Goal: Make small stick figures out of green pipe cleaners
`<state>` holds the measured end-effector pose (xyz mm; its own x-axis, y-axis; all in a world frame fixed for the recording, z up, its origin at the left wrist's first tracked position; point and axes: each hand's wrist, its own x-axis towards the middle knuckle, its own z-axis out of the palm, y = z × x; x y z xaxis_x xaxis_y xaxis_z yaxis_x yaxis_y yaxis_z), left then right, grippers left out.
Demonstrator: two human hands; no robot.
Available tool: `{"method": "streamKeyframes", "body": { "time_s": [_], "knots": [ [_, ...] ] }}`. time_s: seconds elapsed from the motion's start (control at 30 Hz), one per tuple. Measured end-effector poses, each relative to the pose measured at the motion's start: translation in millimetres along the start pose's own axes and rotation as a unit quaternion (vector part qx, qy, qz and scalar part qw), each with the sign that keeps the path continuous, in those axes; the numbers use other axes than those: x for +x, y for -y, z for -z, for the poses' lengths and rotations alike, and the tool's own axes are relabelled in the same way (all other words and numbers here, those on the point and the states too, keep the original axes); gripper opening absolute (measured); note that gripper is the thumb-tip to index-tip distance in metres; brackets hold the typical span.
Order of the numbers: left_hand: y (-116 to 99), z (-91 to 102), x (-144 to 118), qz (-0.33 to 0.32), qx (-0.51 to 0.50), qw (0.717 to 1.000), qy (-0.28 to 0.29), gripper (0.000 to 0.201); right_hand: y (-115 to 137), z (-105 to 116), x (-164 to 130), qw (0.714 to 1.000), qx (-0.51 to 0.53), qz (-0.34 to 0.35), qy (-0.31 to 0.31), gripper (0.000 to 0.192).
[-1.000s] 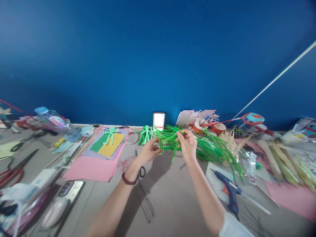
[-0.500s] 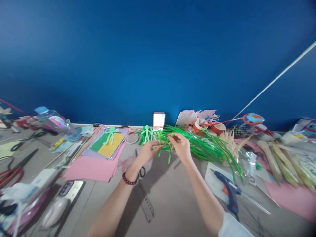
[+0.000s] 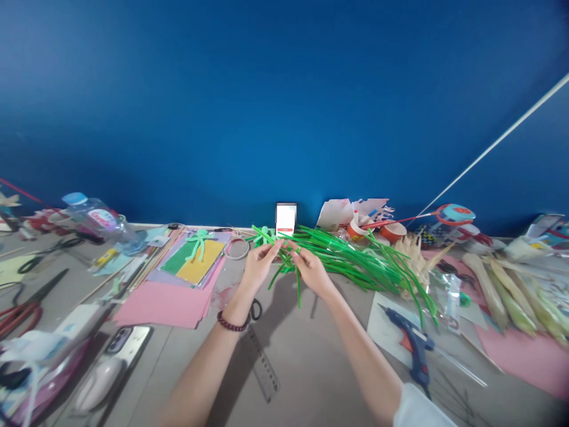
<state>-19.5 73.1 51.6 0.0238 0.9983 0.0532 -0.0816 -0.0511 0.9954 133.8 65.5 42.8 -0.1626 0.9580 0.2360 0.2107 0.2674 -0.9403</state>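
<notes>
My left hand (image 3: 259,265) and my right hand (image 3: 312,271) meet in the middle, fingertips nearly touching. Both pinch thin bright green pipe cleaners (image 3: 299,293), which cross between them; two ends hang down and another points up to the left. Exactly how they join is hidden by the fingers. Just behind, a small upright screen (image 3: 285,218) leans against the wall. A pale green figure (image 3: 264,233) is partly covered by my left hand. To the right lies a heap of similar green pipe cleaners (image 3: 355,264).
Below my left hand are scissors (image 3: 256,309) and a clear ruler (image 3: 268,376). Pink paper (image 3: 155,305), a phone (image 3: 133,341) and a mouse (image 3: 100,382) are leftward. A glue gun (image 3: 411,344) and corn husks (image 3: 511,293) lie rightward. A blue wall (image 3: 284,118) closes off the back.
My hands have come closer together, the right one moving left. The held green pipe cleaners have turned, with one end now pointing up left and others spread downward.
</notes>
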Motion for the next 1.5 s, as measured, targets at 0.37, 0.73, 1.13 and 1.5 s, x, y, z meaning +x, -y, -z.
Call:
{"method": "streamKeyframes", "body": {
  "time_s": [0.37, 0.73, 1.13, 1.5],
  "knots": [
    [-8, -7.0, -5, -0.007, -0.08, 0.997, 0.006, 0.03, 8, -4, -4, 0.97, 0.165, -0.132, 0.119, 0.059],
    [-11, 5.8, 0, -0.009, -0.171, 0.985, -0.03, 0.023, 14, -8, -10, 0.948, 0.182, -0.157, 0.208, 0.05],
    [-15, 23.4, 3, -0.047, -0.172, 0.974, -0.141, 0.022, 6, -4, -10, 0.964, 0.083, -0.126, 0.218, 0.049],
    [-16, 16.8, 1, -0.064, -0.151, 0.979, -0.117, 0.024, 12, 7, -9, 0.954, 0.081, -0.138, 0.255, 0.044]
  ]
}}
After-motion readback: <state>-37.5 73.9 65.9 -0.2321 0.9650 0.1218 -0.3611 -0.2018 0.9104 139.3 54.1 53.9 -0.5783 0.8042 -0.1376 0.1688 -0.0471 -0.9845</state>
